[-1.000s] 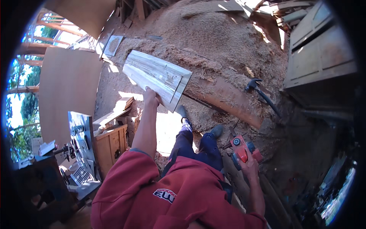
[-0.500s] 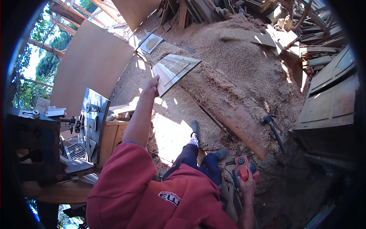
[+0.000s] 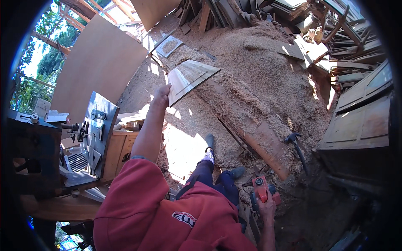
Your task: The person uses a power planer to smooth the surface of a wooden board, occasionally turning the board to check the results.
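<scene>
At arm's length in front, my left hand (image 3: 162,95) grips the near left edge of a flat wooden panel (image 3: 188,78), held up in the air and tilted. Low on the right, my right hand (image 3: 266,206) is closed round the handle of a red electric hand planer (image 3: 260,188). Below and beyond the panel lies a long wooden plank (image 3: 268,154), largely covered with shavings. A claw hammer (image 3: 298,150) rests head up at the right of the plank's near end.
Sawdust and shavings (image 3: 268,71) are heaped across the ground ahead. A stack of panelled boards (image 3: 356,121) stands at right, scrap timber (image 3: 351,65) behind it. At left are a woodworking machine (image 3: 100,125) and a large leaning sheet (image 3: 100,58).
The view has shifted slightly. My right hand with the planer appears a little lower and further left. The panel stays raised in my left hand, at nearly the same tilt.
</scene>
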`<state>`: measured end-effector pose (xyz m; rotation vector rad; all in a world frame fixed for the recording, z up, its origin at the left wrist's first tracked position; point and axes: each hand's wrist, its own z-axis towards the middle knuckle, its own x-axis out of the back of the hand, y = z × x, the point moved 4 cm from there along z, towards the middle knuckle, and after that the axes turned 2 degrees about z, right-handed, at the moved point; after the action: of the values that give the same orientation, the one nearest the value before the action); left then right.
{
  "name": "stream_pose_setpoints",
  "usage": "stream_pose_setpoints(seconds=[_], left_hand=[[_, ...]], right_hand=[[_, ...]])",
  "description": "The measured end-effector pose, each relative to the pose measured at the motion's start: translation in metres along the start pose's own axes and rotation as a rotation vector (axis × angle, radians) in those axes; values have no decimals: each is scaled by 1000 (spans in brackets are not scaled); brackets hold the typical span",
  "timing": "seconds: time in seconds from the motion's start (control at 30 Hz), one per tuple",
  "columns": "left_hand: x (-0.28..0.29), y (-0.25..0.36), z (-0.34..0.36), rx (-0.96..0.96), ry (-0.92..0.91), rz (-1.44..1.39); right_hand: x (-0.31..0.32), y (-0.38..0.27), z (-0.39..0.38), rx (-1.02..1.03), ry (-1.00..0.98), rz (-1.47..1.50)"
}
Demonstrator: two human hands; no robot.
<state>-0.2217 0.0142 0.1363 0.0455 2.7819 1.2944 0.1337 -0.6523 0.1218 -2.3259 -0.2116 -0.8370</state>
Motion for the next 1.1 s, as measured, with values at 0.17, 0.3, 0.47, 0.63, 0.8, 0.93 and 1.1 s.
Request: stream_pose_setpoints(seconds=[0.17,0.3,0.47,0.63,0.8,0.93,1.1], left_hand=[[-5,-11,-17,30,89,-162],[1,-24,-32,101,87,-343],[-7,-52,-51,27,122,-289],[-75,-61,-45,-172,133,266],[-146,-80,-26,-417,130,857],[-174,-102,-27,-498,202,1077],[-200,-92,-36,-572,138,1175]], right_hand=[[6,-14,-1,-49,-28,19],[3,-13,5,-30,-41,7],[4,-15,8,-23,-57,-49],[9,-13,10,11,-36,-99],[15,-27,11,-32,-74,-190],[26,-42,6,-38,-55,-142],[32,-35,8,-53,-40,-60]])
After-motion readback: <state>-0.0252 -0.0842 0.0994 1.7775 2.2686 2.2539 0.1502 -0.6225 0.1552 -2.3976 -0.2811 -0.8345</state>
